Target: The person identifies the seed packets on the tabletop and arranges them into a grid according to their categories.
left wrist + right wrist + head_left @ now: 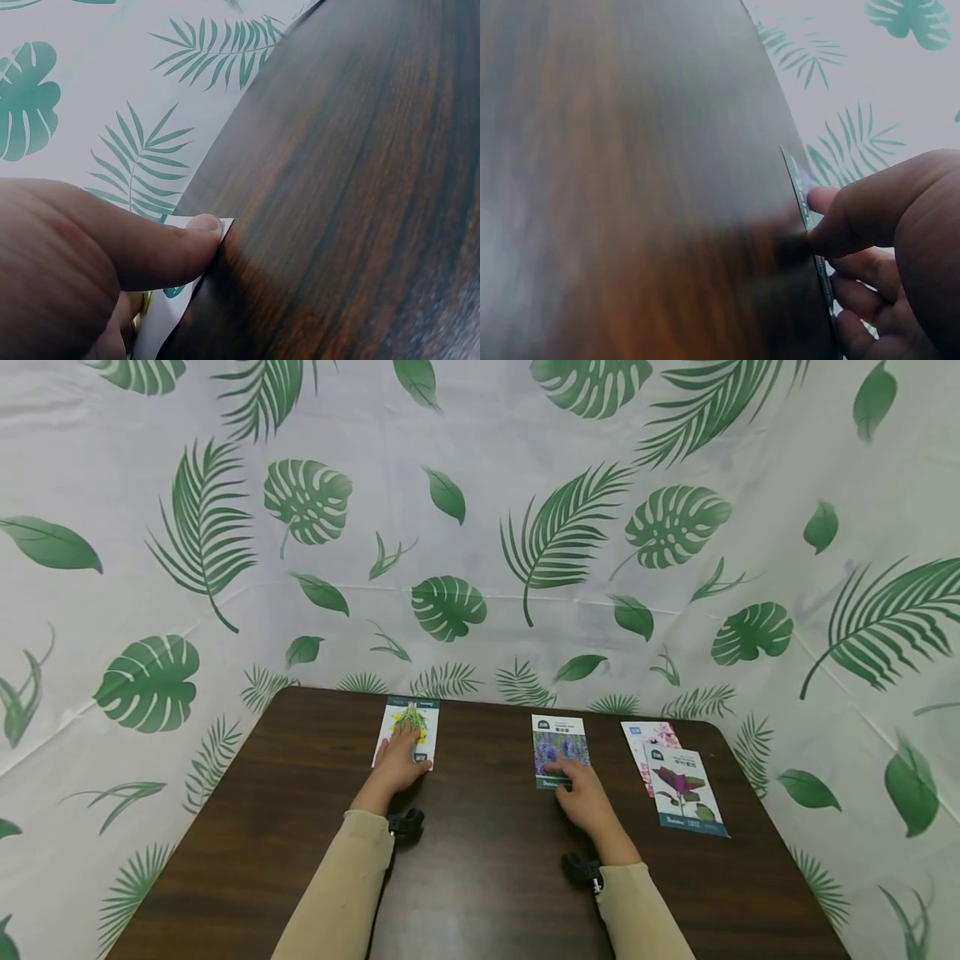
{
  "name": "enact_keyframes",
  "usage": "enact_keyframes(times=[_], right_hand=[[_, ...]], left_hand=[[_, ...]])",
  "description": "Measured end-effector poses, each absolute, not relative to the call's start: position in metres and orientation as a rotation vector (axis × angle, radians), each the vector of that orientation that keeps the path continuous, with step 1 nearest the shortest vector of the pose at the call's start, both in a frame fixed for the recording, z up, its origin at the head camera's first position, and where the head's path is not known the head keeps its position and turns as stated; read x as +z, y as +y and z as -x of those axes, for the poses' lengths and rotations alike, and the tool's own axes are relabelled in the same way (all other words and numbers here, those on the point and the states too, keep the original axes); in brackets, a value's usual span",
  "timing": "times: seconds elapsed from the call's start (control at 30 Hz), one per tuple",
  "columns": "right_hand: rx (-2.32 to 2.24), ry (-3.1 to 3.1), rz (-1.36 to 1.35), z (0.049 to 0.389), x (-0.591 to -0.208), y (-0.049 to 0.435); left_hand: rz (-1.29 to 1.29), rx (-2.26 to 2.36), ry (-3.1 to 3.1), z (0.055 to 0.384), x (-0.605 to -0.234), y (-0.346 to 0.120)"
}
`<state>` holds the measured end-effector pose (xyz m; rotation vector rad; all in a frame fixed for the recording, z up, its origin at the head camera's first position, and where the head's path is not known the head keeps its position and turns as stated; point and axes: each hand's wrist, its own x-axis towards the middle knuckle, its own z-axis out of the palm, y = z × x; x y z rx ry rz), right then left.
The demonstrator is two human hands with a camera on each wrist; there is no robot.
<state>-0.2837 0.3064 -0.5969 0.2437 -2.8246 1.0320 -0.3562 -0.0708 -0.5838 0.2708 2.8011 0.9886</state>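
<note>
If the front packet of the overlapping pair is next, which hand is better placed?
Likely the right hand: it is nearer the front packet, though it touches the middle packet. The left hand, farther away, rests on the leftmost packet.

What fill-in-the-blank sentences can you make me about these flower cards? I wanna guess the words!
The left hand touches a card showing ____ flowers.
The rightmost card partly covers another card, which has ____ blossoms.
The leaves printed on the cloth are ____.
The head view shows ____ cards altogether.

Missing words: yellow; pink; green; four.
</note>
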Motion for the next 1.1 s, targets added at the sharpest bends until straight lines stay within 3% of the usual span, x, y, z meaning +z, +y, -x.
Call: enact_keyframes(times=[0.4,1.1], right_hand=[[0.906,-2.881,-0.186,0.290,-0.590,0.271],[0.998,-2.834,-0.431,0.302,-0.598,0.211]], left_hand=[[-0.290,1.016,2.793,0.357,-0.583,-0.074],[-0.293,1.036,2.775,0.357,-0.583,-0.074]])
